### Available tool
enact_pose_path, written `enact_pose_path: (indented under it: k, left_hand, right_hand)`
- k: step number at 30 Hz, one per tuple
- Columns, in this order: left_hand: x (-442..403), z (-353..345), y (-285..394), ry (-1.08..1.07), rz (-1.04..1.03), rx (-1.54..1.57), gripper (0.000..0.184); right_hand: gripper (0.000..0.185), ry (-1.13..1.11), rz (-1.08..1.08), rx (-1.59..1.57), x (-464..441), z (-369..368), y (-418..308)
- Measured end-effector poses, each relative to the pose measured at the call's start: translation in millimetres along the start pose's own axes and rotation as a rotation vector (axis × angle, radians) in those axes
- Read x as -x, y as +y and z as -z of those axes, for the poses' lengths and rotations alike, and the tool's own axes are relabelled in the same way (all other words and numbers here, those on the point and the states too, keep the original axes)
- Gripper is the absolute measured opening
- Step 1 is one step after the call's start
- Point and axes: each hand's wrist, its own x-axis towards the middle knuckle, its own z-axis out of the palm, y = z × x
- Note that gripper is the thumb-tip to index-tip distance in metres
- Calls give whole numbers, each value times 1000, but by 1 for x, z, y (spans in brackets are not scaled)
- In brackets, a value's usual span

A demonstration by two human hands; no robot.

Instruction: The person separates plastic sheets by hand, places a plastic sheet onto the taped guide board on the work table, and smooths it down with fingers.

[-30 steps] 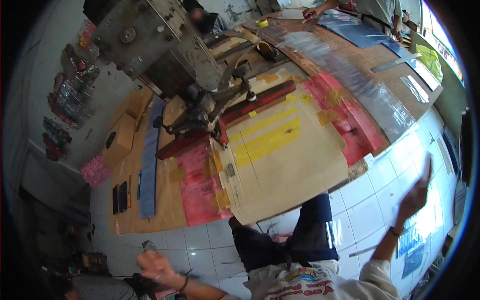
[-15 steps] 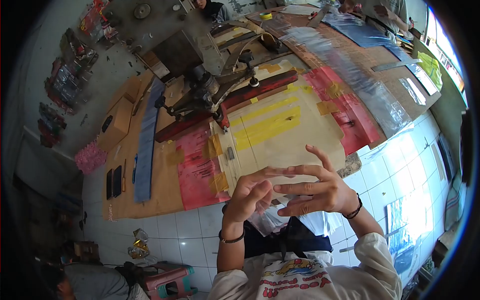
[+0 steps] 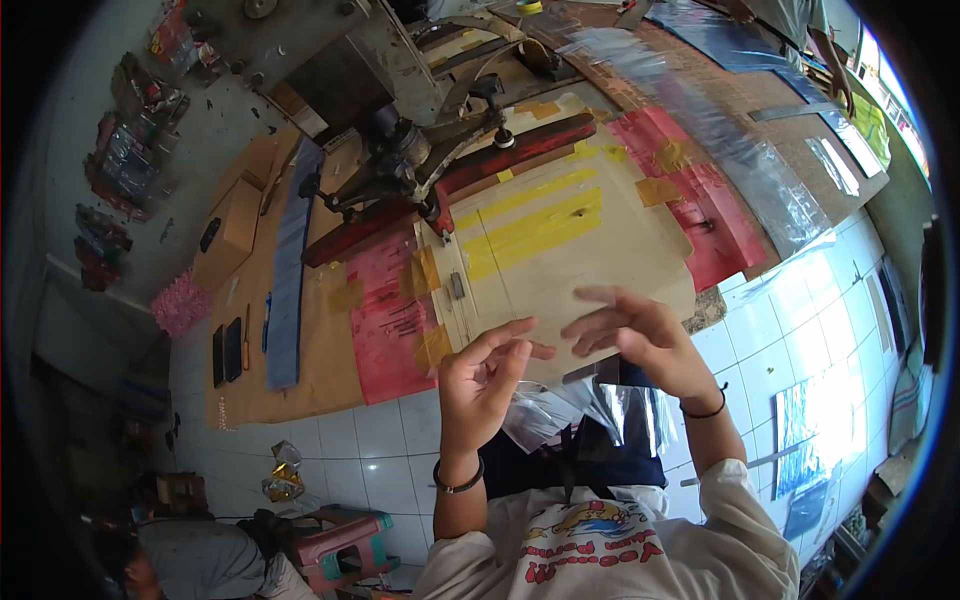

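My left hand (image 3: 480, 385) is raised over the front edge of the work board, thumb and fingers apart, with nothing visible in it. Facing it, my right hand (image 3: 645, 345) has its fingers spread and slightly blurred, also without anything I can see. Below them, clear plastic sheets (image 3: 540, 412) lie on my lap. Beyond the hands is a tan board (image 3: 560, 290) with yellow tape strips (image 3: 535, 232) and red taped side panels (image 3: 385, 340). A dark machine arm with a red bar (image 3: 520, 155) spans its far side.
To the left lie a blue strip (image 3: 290, 300), two phones (image 3: 233, 350) and a cardboard box (image 3: 235, 235). More plastic sheeting (image 3: 740, 170) covers the right table, where another person (image 3: 800, 25) stands. A person (image 3: 200, 560) is at lower left beside a stool (image 3: 345, 550).
My hands have drawn apart, where before they nearly met with fingers overlapping. The plastic sheets on my lap show more now. The view has shifted slightly.
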Motion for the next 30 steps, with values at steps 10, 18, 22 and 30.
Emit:
enact_pose_path:
  k: [10,18,22,30]
  left_hand:
    - [20,3,-1,-6,51,-41,27]
    - [15,19,-5,-101,165,-108,25]
    - [13,19,-2,-66,165,-73,29]
    - [11,17,-9,-72,105,-118,26]
  right_hand:
    - [28,122,-63,41,-36,-20,11]
    - [27,179,-89,251,-53,-16,9]
    - [26,171,-60,260,-55,-14,8]
    - [27,192,-34,283,-67,-19,2]
